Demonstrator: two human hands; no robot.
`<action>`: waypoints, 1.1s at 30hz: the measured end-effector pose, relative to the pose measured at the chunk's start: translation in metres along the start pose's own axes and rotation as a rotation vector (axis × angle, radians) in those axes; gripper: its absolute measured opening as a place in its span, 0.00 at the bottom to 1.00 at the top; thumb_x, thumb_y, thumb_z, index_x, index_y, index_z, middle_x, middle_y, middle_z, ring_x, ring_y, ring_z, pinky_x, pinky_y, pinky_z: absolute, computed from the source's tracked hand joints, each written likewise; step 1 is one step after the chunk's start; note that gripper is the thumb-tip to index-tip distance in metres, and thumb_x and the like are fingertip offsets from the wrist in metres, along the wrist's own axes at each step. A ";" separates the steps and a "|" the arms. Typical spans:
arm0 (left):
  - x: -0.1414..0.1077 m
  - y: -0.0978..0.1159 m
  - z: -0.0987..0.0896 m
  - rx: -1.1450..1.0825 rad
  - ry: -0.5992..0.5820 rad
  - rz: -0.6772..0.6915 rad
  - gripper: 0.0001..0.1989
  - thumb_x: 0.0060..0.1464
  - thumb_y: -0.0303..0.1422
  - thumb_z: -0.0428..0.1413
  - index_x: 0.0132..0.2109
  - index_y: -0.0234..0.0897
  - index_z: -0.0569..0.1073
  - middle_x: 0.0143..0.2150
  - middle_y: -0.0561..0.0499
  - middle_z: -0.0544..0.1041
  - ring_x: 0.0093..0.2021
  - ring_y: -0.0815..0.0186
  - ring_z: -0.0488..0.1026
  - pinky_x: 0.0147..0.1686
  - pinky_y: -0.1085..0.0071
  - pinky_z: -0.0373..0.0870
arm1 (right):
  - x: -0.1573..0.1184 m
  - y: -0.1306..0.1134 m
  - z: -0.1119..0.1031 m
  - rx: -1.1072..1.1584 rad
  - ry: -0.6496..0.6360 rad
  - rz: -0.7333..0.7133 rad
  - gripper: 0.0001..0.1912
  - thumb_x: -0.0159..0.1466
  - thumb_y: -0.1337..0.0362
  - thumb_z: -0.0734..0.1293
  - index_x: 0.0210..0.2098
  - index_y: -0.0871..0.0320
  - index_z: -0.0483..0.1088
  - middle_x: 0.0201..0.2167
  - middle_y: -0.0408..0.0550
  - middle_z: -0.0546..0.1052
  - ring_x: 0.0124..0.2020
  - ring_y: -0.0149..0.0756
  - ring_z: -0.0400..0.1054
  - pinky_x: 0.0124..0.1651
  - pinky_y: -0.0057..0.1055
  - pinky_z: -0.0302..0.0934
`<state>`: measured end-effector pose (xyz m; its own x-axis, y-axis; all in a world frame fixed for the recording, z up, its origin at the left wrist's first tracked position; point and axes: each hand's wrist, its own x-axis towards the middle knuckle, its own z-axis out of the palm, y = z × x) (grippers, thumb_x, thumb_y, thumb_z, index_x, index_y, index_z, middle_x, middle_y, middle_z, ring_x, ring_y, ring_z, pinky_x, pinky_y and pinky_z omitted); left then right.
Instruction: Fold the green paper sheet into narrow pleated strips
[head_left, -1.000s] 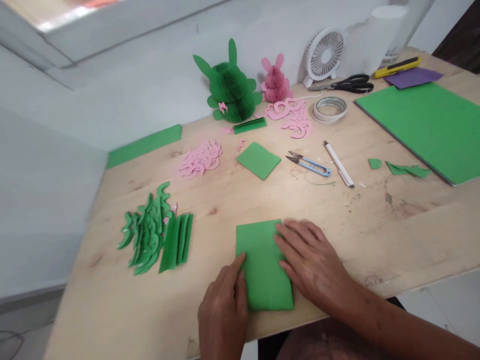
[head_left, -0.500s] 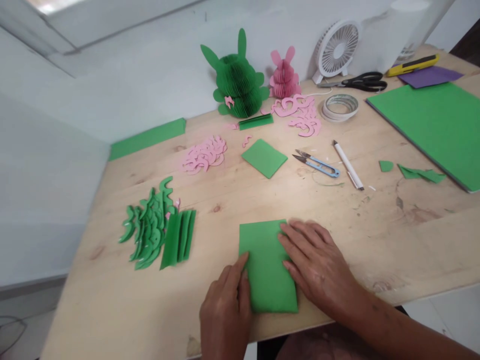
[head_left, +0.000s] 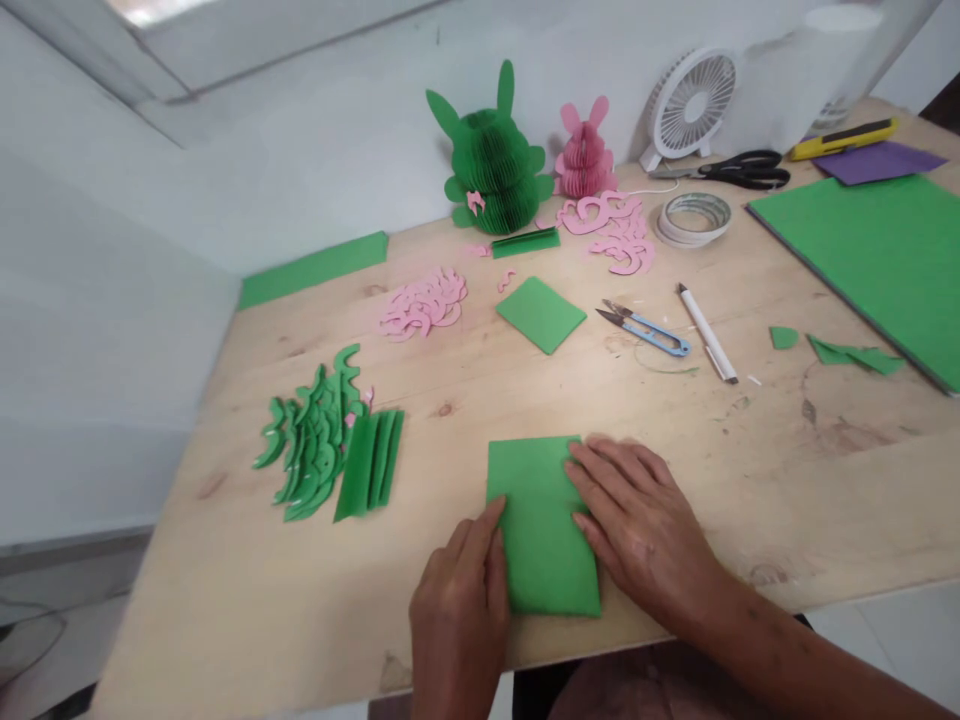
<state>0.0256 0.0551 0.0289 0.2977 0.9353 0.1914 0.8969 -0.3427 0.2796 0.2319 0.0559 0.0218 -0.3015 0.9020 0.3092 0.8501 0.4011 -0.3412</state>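
A folded sheet of green paper (head_left: 544, 540) lies at the table's front edge between my hands. At its left edge, my left hand (head_left: 461, 590) presses down with the index fingertip, the thumb close beside it and the other fingers curled. My right hand (head_left: 641, 520) rests flat over the right edge, fingers stretched out and slightly apart. Farther back is a smaller green paper piece (head_left: 541, 315). To the left stand folded green strips (head_left: 369, 465) against a heap of curved green cutouts (head_left: 311, 445).
Pink cutouts (head_left: 424, 303), blue thread snips (head_left: 645, 330) and a white pen (head_left: 707, 333) lie mid-table. Behind are green (head_left: 495, 170) and pink (head_left: 585, 155) honeycomb paper rabbits, a fan (head_left: 694, 105), black scissors (head_left: 739, 170), tape rolls (head_left: 694, 220), a yellow cutter (head_left: 844, 140) and green sheets (head_left: 877, 260).
The view has shifted slightly, so the table things appear a little farther right. Both hands stay on the folded green paper in nearly the same pose.
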 end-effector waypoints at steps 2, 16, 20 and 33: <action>0.001 0.002 0.000 0.006 0.028 0.002 0.14 0.62 0.29 0.45 0.51 0.37 0.71 0.39 0.48 0.79 0.33 0.64 0.76 0.30 0.71 0.72 | 0.000 0.000 0.000 -0.010 0.006 0.000 0.18 0.65 0.66 0.61 0.53 0.63 0.69 0.55 0.55 0.72 0.57 0.46 0.62 0.57 0.48 0.55; -0.001 0.026 -0.014 0.100 0.131 0.021 0.14 0.60 0.29 0.48 0.51 0.32 0.72 0.49 0.38 0.74 0.50 0.52 0.70 0.47 0.54 0.68 | -0.001 0.002 -0.002 -0.062 0.025 -0.025 0.16 0.67 0.66 0.59 0.50 0.65 0.71 0.54 0.53 0.73 0.55 0.46 0.63 0.56 0.44 0.54; -0.016 0.049 -0.008 0.042 0.019 0.243 0.16 0.61 0.34 0.48 0.53 0.34 0.71 0.57 0.43 0.71 0.61 0.52 0.61 0.62 0.46 0.49 | -0.001 0.003 -0.002 -0.078 0.014 -0.036 0.16 0.67 0.66 0.59 0.50 0.65 0.70 0.54 0.53 0.73 0.55 0.46 0.62 0.55 0.44 0.53; -0.061 0.059 0.015 0.160 -0.083 0.224 0.30 0.59 0.50 0.47 0.63 0.41 0.61 0.65 0.44 0.61 0.66 0.52 0.54 0.63 0.45 0.39 | -0.002 0.005 -0.003 -0.101 0.022 -0.071 0.16 0.66 0.66 0.60 0.50 0.66 0.70 0.53 0.54 0.73 0.54 0.45 0.62 0.55 0.42 0.53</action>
<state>0.0652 -0.0212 0.0194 0.5143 0.8440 0.1523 0.8439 -0.5297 0.0852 0.2376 0.0557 0.0222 -0.3541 0.8675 0.3495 0.8663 0.4450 -0.2269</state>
